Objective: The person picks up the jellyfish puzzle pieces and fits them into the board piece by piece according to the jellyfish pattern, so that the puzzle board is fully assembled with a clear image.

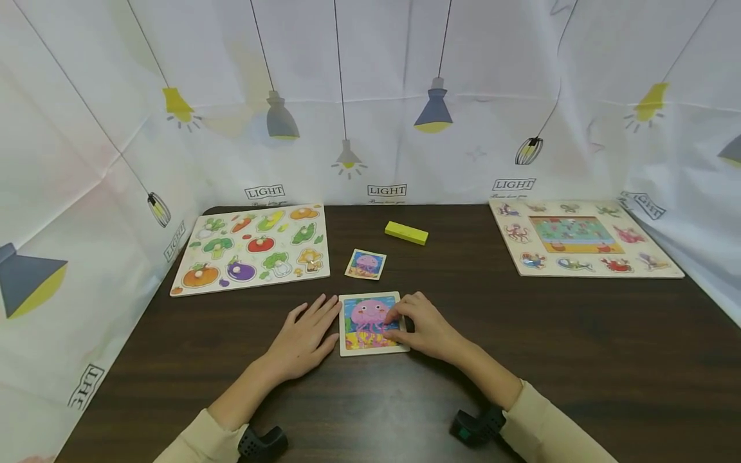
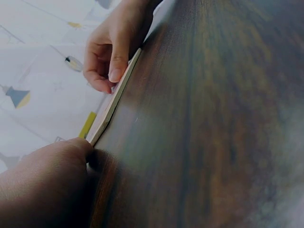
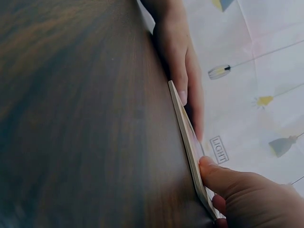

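A square jigsaw puzzle [image 1: 370, 315] with a pink jellyfish picture and a pale frame lies flat on the dark table. My left hand [image 1: 307, 337] lies with fingers extended along its left edge, the fingertips touching the frame. Curled over the puzzle's right side, my right hand [image 1: 425, 326] has thumb and forefinger around a piece of the picture; the piece itself is mostly hidden. In the left wrist view the right hand [image 2: 111, 57] bends down to the puzzle's surface. The right wrist view shows the left hand [image 3: 180, 66] at the far edge of the puzzle [image 3: 187, 137].
Just behind the puzzle lies a small jellyfish card [image 1: 366, 264]. Farther back is a yellow block [image 1: 406, 233]. A vegetable peg board [image 1: 260, 257] sits at the back left, and a sea-animal board [image 1: 579, 241] at the back right. A lamp-print curtain [image 1: 370, 77] hangs behind the table.
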Tool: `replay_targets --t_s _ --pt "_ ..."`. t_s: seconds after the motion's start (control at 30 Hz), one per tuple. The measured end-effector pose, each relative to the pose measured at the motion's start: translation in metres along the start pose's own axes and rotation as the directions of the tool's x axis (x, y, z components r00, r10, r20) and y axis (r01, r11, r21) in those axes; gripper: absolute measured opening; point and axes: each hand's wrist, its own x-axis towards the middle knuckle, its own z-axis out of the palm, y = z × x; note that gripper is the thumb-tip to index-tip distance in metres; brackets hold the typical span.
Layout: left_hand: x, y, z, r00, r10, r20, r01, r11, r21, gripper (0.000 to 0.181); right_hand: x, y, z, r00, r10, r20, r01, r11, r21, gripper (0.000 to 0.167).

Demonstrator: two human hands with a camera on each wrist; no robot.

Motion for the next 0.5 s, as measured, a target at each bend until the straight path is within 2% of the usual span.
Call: replay_targets --t_s 0.3,0.5 --pt "-0.002 -0.003 0.003 1.000 -0.018 0.009 0.018 1.000 -0.017 0.055 0.001 0.004 0.005 0.999 -0.043 0.003 0.043 0.999 0.001 0.008" --pt "0.003 -0.010 0.003 1.000 -0.015 0.027 0.018 0.993 -0.114 0.056 0.002 0.006 0.004 0.998 -0.052 -0.025 0.052 0.998 -0.021 0.005"
